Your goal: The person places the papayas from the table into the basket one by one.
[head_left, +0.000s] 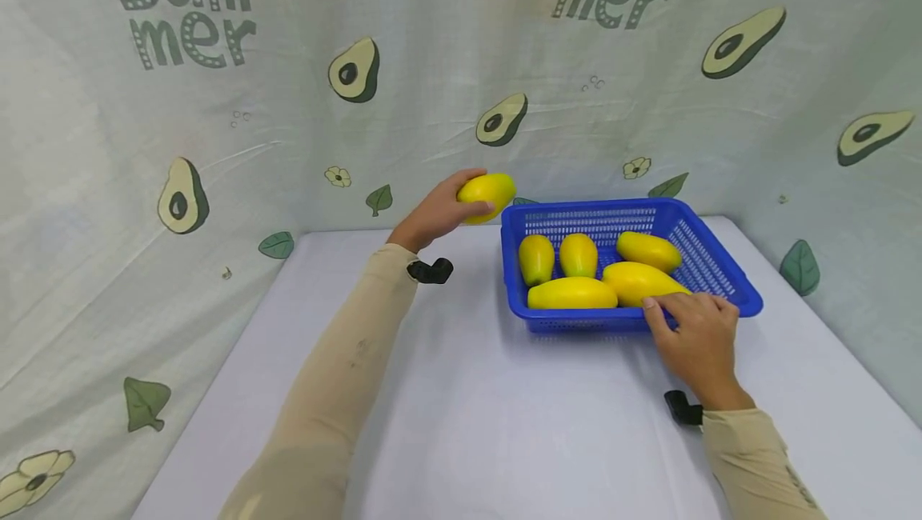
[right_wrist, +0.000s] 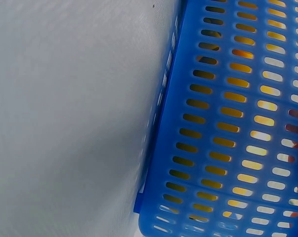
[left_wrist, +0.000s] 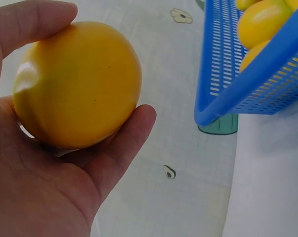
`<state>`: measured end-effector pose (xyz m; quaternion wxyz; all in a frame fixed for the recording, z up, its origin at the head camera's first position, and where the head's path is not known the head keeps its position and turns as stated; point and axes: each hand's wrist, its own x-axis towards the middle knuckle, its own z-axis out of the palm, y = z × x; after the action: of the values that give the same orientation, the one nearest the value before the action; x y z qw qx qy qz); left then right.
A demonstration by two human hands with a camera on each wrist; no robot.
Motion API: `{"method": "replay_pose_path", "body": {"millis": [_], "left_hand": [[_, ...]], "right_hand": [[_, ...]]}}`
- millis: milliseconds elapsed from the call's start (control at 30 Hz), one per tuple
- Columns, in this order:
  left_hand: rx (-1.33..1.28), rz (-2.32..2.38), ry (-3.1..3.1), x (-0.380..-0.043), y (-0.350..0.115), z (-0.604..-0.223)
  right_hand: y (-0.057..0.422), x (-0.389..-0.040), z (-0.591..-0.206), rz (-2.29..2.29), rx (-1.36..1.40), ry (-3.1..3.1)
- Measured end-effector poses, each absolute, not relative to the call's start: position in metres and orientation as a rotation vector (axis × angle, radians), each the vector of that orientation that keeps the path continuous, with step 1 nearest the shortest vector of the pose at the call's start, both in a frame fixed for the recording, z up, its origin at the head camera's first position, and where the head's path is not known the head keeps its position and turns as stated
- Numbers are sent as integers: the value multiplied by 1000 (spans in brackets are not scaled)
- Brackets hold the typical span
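My left hand (head_left: 441, 208) holds a yellow mango (head_left: 490, 194) above the table, left of the basket's back left corner. In the left wrist view the thumb and fingers curl round this smooth, rounded mango (left_wrist: 79, 84). A blue slotted plastic basket (head_left: 576, 320) stands on the table with several yellow mangoes inside, among them one lying along the front wall (head_left: 572, 294). My right hand (head_left: 699, 344) grips the basket's front rim near the right corner, beside another mango (head_left: 641, 283). Reddish patches of the fingers show through the slots in the right wrist view.
A white cloth covers the table (head_left: 461, 424). Behind it hangs a pale curtain (head_left: 432, 40) printed with avocados, leaves and lettering. Black wrist mounts (head_left: 430, 270) sit at both sleeve cuffs.
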<state>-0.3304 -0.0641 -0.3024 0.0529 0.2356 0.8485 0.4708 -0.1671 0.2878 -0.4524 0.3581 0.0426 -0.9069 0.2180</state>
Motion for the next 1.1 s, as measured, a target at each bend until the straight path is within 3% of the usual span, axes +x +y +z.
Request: {"method": "replay_pose_path", "body": {"millis": [1100], "left_hand": [[822, 1418, 2545, -338, -9, -295]], "right_hand": [[289, -167, -454, 560, 118, -2342]]}}
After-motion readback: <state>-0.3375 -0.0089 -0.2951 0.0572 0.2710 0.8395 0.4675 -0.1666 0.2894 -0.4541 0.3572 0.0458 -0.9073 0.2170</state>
